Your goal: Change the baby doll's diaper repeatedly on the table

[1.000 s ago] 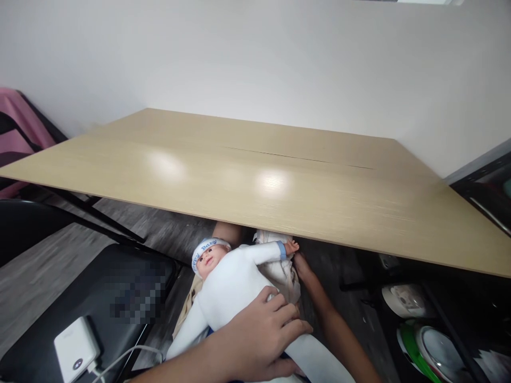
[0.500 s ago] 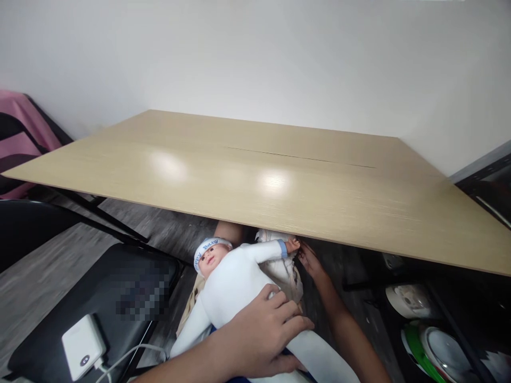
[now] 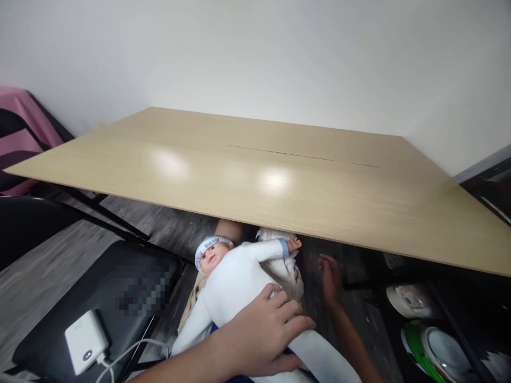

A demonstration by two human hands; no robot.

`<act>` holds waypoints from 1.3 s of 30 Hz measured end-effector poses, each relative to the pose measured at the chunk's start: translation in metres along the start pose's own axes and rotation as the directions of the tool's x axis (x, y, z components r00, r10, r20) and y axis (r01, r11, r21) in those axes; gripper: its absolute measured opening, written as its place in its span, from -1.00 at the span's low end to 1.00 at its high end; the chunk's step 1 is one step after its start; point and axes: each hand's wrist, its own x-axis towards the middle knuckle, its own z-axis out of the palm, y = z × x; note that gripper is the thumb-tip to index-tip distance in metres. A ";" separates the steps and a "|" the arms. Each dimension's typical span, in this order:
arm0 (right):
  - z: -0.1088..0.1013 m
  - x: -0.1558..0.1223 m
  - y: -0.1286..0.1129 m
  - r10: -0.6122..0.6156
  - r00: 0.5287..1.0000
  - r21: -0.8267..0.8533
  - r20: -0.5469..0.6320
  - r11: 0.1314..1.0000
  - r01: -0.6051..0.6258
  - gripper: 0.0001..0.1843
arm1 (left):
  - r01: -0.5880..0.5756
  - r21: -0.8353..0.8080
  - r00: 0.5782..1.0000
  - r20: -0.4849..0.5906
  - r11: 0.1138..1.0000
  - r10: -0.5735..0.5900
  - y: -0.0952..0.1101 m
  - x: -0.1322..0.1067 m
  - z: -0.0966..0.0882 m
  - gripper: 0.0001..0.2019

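Note:
A baby doll (image 3: 236,281) in a white suit with blue cuffs and a white-and-blue cap lies on its back across my lap, its head toward the left. My left hand (image 3: 275,324) is wrapped over the doll's lower body at the top of a leg, thumb tucked below. Right of the doll's outstretched hand, my right hand (image 3: 330,275) hangs apart from it, fingers loosely bent with nothing visible in them. A white ruffled cloth item (image 3: 285,271) lies beyond the doll, partly hidden by its arm and the table edge.
A wooden table (image 3: 223,175) extends ahead, just past the doll. On the left, a black chair (image 3: 131,260) bears a white power bank (image 3: 87,341) with a cable (image 3: 136,344). Low on the right is a dark shelf holding a round green-rimmed item (image 3: 419,346).
My right hand has moved right, away from the doll's hand and the white cloth item. My left hand stays on the doll, which keeps its position.

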 end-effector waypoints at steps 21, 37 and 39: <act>0.064 0.016 -0.222 -0.227 0.487 -0.163 0.843 0.756 0.634 -0.82 | 0.003 -0.065 0.876 -0.481 0.998 -0.034 -0.014 -0.116 -0.005 -0.65; -0.035 0.008 -0.295 -0.402 0.654 -0.037 0.640 0.835 0.549 -0.47 | 0.651 -0.587 0.561 -0.056 0.481 -0.826 -0.043 -0.170 -0.015 -0.21; -0.054 0.024 -0.287 -0.353 0.703 -0.105 0.617 0.849 0.518 -0.54 | 0.632 -0.561 0.646 -0.002 0.535 -0.764 -0.044 -0.138 -0.059 -0.28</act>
